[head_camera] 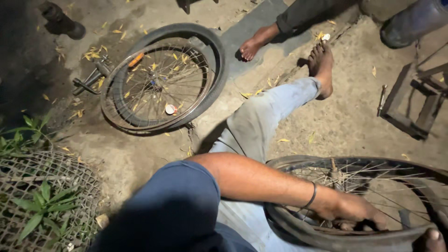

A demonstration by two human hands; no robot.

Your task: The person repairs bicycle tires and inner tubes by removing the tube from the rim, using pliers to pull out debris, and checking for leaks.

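So the left hand (352,212) is reaching across into the spoked metal bicycle wheel with the black rubber tyre (326,235) resting on the lap, right at the near rim. Fingers are curled down between tyre and rim, so the grip looks closed around the tyre edge, though the fingertips are hidden. There's a thin dark bangle (311,196) on that wrist. Just right of that hand, at the frame edge, a bit of the right hand (431,239) pokes in on the same tyre; can't tell its grip. Well beyond the hand, up and to the left, a second bicycle wheel with its tyre half off (163,79) lies flat on the dirt ground (140,154). Another person's bare foot (254,44) is farther up.
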